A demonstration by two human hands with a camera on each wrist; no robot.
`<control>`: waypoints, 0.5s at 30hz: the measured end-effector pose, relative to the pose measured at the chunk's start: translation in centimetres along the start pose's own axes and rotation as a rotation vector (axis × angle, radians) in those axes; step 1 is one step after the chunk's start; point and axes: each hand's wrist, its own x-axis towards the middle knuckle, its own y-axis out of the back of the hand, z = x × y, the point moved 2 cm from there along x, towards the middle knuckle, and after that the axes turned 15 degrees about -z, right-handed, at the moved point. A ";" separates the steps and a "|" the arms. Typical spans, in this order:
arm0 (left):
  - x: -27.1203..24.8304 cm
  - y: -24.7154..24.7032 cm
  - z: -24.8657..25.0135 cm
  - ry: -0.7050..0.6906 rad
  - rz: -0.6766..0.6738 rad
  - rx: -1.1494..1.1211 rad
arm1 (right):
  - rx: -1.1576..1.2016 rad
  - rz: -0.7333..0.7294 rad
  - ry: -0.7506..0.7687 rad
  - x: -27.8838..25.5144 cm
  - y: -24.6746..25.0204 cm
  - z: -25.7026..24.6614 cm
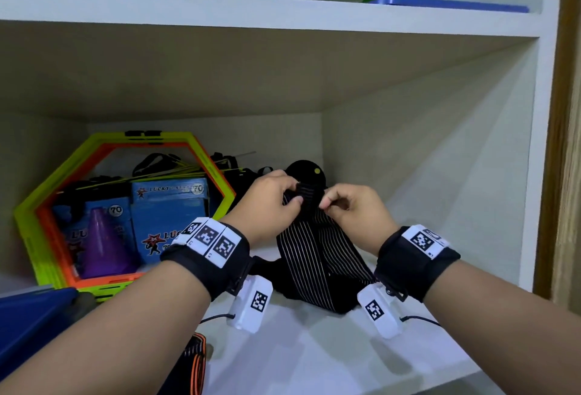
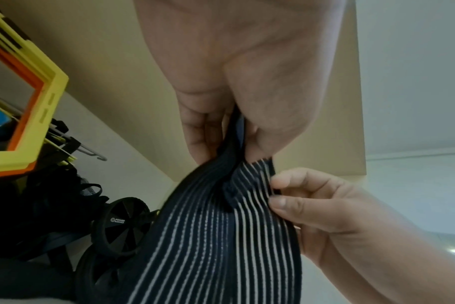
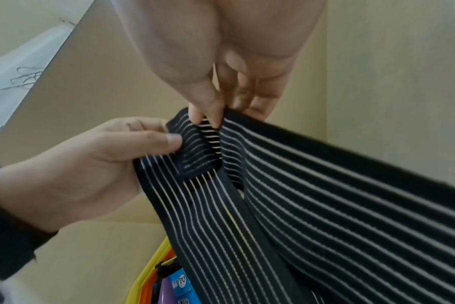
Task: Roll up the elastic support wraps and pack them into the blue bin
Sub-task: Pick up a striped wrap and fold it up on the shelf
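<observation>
Hands are meeting in front of a white shelf (image 1: pixel 314 347), both working the top end of a black wrap (image 1: pixel 309 256) with thin white stripes. The left hand (image 1: pixel 270 203) is pinching the folded end of the wrap between its thumb and curled fingers (image 2: pixel 198 131), and the right hand (image 1: pixel 352 209) is pinching the same end just beside it, thumb against forefinger, the other fingers (image 3: pixel 249 90) curled in behind. The two hands are nearly touching. Below them the wrap is hanging down in two wide bands that are crossing each other, and its lower part is lying on the shelf between the wrists. In the right wrist view a short flap of the wrap is lying folded over the band under the left thumb.

At the lower left edge of the head view a corner of something dark blue (image 1: pixel 31 316) is showing; whether it is the bin cannot be told. A second strap (image 1: pixel 195 360), black with orange stripes, is lying at the front of the shelf near the left forearm. Behind the left hand a yellow and orange hexagon frame (image 1: pixel 122 143) is standing on edge, with blue boxes (image 1: pixel 169 209) and a purple cone (image 1: pixel 103 247) inside it. A black wheel (image 2: pixel 122 224) is lying behind the wrap.
</observation>
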 end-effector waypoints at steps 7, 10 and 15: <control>-0.4 0.7 -2.0 0.223 0.013 -0.246 | 0.121 0.042 -0.113 0.5 1.8 -0.8; -0.5 0.5 -2.5 0.274 0.114 -0.331 | 0.287 0.049 -0.136 0.8 2.0 -1.8; 0.0 0.0 -1.9 0.295 0.158 -0.581 | 0.395 -0.020 -0.123 2.2 1.8 -3.4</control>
